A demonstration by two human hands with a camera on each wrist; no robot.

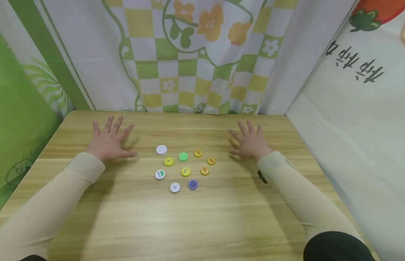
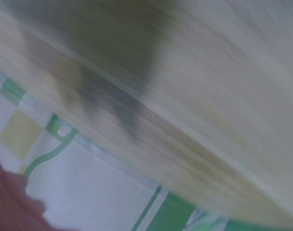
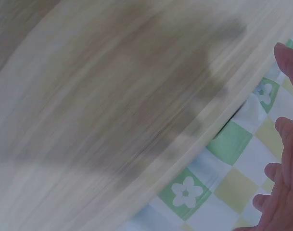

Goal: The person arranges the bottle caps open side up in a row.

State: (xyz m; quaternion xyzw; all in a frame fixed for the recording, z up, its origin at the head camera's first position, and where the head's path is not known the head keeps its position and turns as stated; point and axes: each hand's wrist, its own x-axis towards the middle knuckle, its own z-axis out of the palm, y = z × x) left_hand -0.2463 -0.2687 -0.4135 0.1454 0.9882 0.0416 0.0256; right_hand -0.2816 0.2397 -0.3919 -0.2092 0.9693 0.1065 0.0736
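Nearest: smooth beige sleeves [image 1: 49,212]. Left hand [image 1: 109,143]: released, fingers spread. Between hands, on wood-grained bench [image 1: 137,224]: ten small disc-shaped bottle caps [image 1: 185,172], loosely clustered; white, yellow, green, blue, orange, most printed. Right hand [image 1: 251,143]: likewise splayed, unladen. Caps visible from head only; wrist views show blurred grain, checked curtain [image 3: 228,185].

We see the tabletop [image 2: 223,82] filling most of the view, its pale wood grain blurred, its edge running diagonally from upper left to lower right. We note a dark shadow [image 2: 103,43] with finger-like tips across the grain. Beyond the edge: white cloth [image 2: 98,187] with green and yellow checks. We record the left hand [image 2: 11,204], partly visible, blurred, lower left.
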